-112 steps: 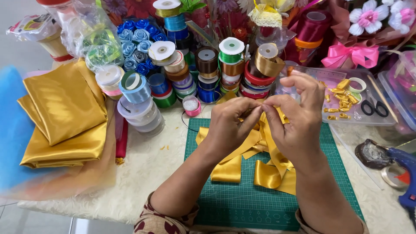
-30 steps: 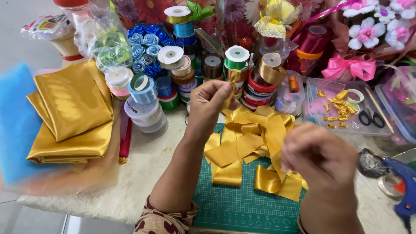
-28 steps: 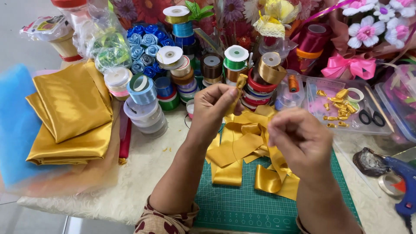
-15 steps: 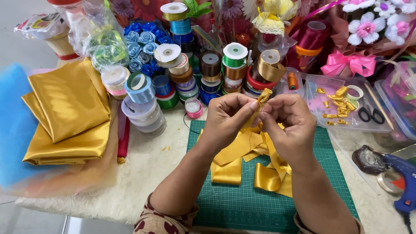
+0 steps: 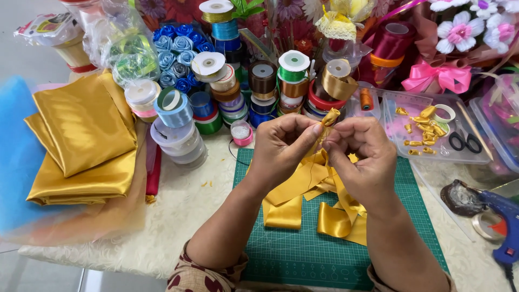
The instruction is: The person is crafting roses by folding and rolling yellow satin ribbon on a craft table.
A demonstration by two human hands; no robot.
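Both hands are raised together over the green cutting mat (image 5: 303,254). The left hand (image 5: 284,143) pinches a small rolled tip of gold ribbon (image 5: 331,116) between thumb and fingertips, and the right hand (image 5: 362,154) is closed on the same ribbon just beside it, the fingers of the two hands almost touching. From that grip the gold ribbon hangs down in loose strips and loops that lie on the mat below the wrists.

Just behind the hands stands a crowd of ribbon spools (image 5: 265,81) in green, brown, blue, red and gold, stacked in short towers. To the left of them are stacked clear round tubs (image 5: 178,140) topped with a pale blue roll of tape. Further left, folded gold fabric (image 5: 81,140) rests on the pale patterned surface (image 5: 178,216), partly over blue netting (image 5: 16,162). To the right a clear tray (image 5: 427,154) holds small gold pieces, a tape ring and black-handled scissors (image 5: 465,141). A pink bow (image 5: 435,75) sits behind it, and a blue glue gun (image 5: 505,216) lies at the far right edge.
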